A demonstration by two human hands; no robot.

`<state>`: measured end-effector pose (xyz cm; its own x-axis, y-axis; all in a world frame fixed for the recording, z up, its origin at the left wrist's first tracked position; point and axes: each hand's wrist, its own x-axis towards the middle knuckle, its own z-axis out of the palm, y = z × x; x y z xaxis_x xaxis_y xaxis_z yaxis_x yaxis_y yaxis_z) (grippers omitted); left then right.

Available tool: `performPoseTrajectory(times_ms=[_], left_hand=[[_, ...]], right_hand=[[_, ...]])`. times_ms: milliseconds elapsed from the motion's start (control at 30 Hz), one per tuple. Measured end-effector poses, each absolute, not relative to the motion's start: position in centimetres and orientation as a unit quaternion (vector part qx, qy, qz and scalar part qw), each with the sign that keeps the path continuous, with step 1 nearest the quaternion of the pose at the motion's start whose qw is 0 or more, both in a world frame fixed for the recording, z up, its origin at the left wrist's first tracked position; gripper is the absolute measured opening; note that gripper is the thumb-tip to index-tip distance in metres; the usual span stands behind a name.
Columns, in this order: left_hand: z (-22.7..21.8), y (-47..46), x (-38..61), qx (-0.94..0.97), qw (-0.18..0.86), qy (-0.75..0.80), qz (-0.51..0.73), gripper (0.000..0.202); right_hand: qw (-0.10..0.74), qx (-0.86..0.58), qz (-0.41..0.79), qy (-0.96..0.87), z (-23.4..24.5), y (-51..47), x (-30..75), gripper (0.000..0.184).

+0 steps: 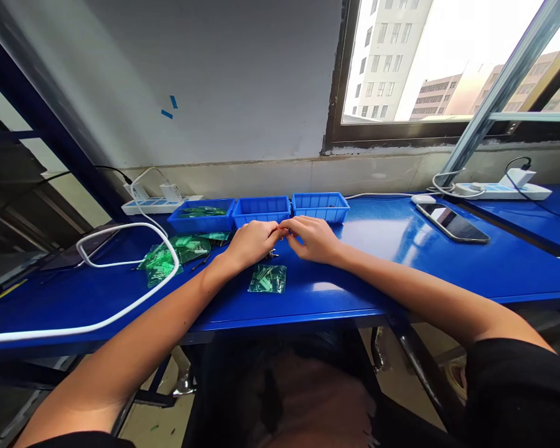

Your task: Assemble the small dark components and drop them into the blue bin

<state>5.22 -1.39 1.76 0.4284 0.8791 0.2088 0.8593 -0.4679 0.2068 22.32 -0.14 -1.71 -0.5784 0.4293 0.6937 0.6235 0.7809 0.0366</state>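
Note:
Over the blue table, my left hand point(256, 240) and my right hand point(313, 239) meet fingertip to fingertip in front of the bins. Both are closed in a pinch; whatever sits between the fingers is too small and covered to name. Beneath my left fingers lie some small metal parts point(271, 254), partly hidden. A small green-tinted clear bag point(267, 279) with pale parts inside rests flat on the table, nearer to me. More green bags point(163, 261) are heaped left of my left hand.
Three blue bins stand in a row: the left bin point(175, 219) with green bags, the middle bin point(261, 218) and the right bin point(321, 213). A white cable point(121, 314) loops across the left side. A phone point(452, 223) lies at right; power strips point(504, 190) sit along the wall.

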Motion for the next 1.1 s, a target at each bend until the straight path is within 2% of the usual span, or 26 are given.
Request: performPoseTrajectory(times_ms=[467, 1100], left_hand=[[1.48, -1.73, 5.45, 0.863, 0.05, 0.48, 0.151, 0.039], [1.47, -1.77, 5.45, 0.879, 0.018, 0.472, 0.061, 0.022]], right_hand=[[0.319, -0.36, -0.11, -0.87, -1.88, 0.22, 22.32, 0.018], [0.298, -0.392, -0.079, -0.867, -1.47, -0.34, 22.07, 0.012]])
